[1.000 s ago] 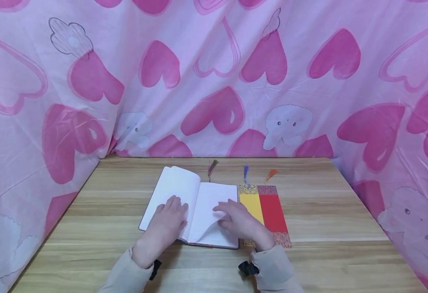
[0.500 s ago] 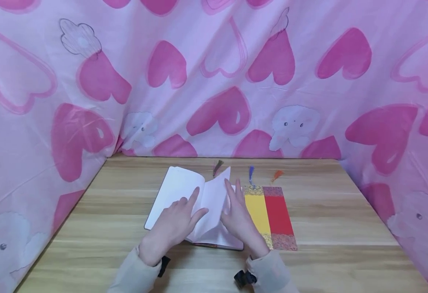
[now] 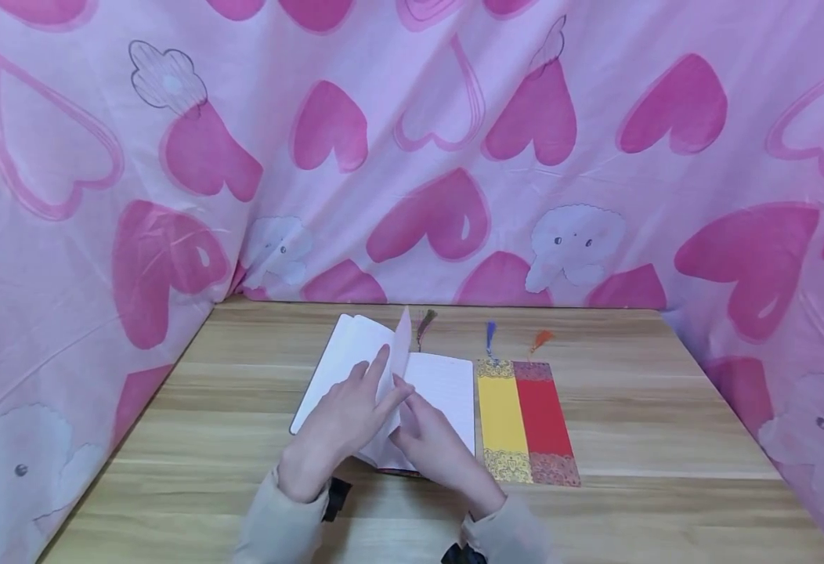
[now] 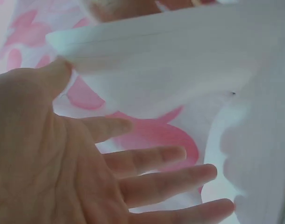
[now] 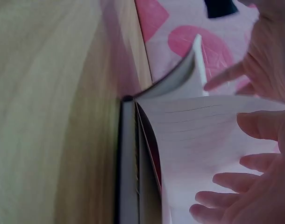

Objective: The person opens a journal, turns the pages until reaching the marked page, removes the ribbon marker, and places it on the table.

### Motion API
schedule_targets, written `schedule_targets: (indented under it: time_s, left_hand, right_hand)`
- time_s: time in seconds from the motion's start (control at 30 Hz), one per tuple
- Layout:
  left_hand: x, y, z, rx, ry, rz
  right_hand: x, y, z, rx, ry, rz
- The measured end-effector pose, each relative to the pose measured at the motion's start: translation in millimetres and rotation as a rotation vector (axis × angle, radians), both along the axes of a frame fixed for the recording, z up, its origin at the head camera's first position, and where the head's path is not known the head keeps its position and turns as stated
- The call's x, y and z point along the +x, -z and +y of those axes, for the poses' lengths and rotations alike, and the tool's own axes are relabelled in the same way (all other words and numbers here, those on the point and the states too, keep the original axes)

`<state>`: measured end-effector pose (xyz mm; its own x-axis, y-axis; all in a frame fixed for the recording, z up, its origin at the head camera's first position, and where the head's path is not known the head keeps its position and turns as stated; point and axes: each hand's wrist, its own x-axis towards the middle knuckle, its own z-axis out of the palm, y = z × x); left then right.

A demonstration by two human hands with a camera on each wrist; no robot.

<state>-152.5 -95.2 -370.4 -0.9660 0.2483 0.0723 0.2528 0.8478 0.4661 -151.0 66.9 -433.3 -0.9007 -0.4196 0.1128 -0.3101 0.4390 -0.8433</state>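
An open notebook point(image 3: 447, 392) lies on the table with lined white pages. One page point(image 3: 401, 345) stands raised near the spine, between my two hands. My left hand point(image 3: 345, 411) is over the left-hand page; in the left wrist view its fingers are spread and straight, the thumb tip at the raised page's edge. My right hand point(image 3: 433, 439) touches the page's other side, its fingers extended in the right wrist view. A dark green tassel point(image 3: 426, 323) sticks out past the notebook's top edge. A dark reddish edge point(image 5: 154, 149) shows among the pages.
To the notebook's right lie a yellow bookmark point(image 3: 502, 415) with a blue tassel point(image 3: 491, 338) and a red bookmark point(image 3: 542, 415) with an orange tassel point(image 3: 542, 338), side by side. Pink heart-patterned cloth point(image 3: 426, 211) surrounds the wooden table point(image 3: 637, 407) at back and sides.
The page has risen from the right side and swung left toward the spine, with my right hand following it. My left fingers have spread and lifted. The head view has shifted slightly.
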Motion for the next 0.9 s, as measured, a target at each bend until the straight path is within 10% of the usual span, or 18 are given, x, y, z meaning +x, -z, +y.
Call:
schedule_targets:
  time_s: [0.4,0.9]
  left_hand:
    - [5.4,-18.9,-7.8,0.019,0.110,0.166]
    - [0.6,-6.5,-3.3,-0.062,0.169,0.241]
  right_hand:
    - [5.5,4.0,-11,0.087,-0.136,0.010]
    - [8.1,2.9,-7,0.230,-0.272,0.090]
